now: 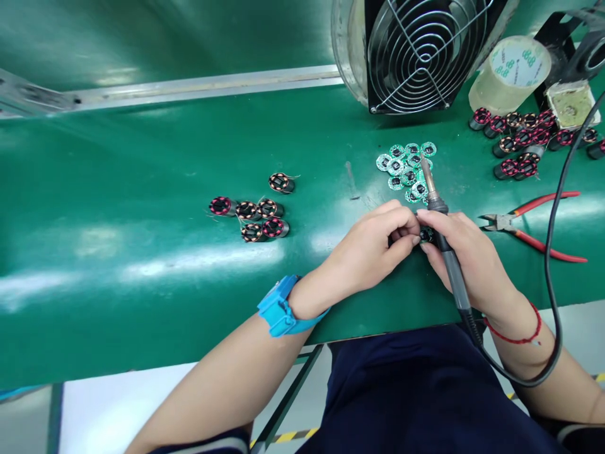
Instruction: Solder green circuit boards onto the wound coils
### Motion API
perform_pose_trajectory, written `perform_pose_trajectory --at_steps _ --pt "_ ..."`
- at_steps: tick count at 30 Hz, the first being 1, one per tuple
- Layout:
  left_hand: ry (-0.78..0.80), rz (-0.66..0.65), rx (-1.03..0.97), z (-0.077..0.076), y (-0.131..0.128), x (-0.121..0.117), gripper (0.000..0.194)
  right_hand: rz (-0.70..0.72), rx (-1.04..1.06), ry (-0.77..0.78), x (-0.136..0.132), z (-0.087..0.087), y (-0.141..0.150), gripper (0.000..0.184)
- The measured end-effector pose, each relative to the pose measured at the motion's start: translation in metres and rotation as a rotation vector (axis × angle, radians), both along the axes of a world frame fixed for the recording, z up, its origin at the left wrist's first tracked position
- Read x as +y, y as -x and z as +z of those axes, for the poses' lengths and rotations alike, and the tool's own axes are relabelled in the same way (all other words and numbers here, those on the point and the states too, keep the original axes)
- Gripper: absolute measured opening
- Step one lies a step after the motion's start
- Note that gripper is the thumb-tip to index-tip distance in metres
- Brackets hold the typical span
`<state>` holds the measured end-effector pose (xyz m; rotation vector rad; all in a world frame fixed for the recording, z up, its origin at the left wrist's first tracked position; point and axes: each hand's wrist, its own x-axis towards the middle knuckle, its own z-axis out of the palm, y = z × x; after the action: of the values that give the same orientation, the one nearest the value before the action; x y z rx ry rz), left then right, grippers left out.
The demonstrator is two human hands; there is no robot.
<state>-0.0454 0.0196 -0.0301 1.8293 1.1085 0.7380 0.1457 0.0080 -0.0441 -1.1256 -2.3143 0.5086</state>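
Observation:
My right hand [467,255] is closed around a soldering iron [452,268], whose tip points away from me over a cluster of small round circuit boards [396,166]. Its thumb and forefinger also meet at a small dark round part [426,235], mostly hidden between my hands. On the other side of that part, my left hand [373,243] is closed, with thumb and fingertips pinched together against it. Several wire-wound motor stators [268,208] stand to the left, with copper and dark red windings and loose wire ends.
A fan with a wire guard [425,60] stands at the back. Right of it are a tape roll [510,75], more stators [524,137] and a small tray of yellowish material [571,106]. Red-handled cutters [505,222] lie near my right hand, and the iron's black cable [551,252] loops past them.

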Motion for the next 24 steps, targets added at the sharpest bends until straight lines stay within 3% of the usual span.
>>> perform_pose_trajectory --at_steps 5,8,12,19,24 --pt "0.048 0.041 -0.017 -0.0019 -0.0027 -0.0017 0.012 0.083 0.071 -0.101 -0.0012 0.0044 -0.0036 0.056" --pt "0.069 0.042 -0.022 -0.0022 -0.0028 -0.0018 0.012 0.118 0.063 -0.156 -0.003 0.0033 -0.0063 0.052" --pt "0.103 0.061 -0.015 -0.0018 -0.0025 -0.0013 0.013 0.04 0.016 -0.198 -0.0042 0.0027 -0.0076 0.042" --pt "0.119 0.086 0.004 0.0009 -0.0014 -0.0011 0.016 0.014 0.044 -0.183 -0.0023 0.006 -0.0063 0.042" --pt "0.118 0.09 0.044 0.0038 -0.0022 -0.002 0.017 -0.052 0.203 -0.159 -0.0038 0.0073 -0.0041 0.05"
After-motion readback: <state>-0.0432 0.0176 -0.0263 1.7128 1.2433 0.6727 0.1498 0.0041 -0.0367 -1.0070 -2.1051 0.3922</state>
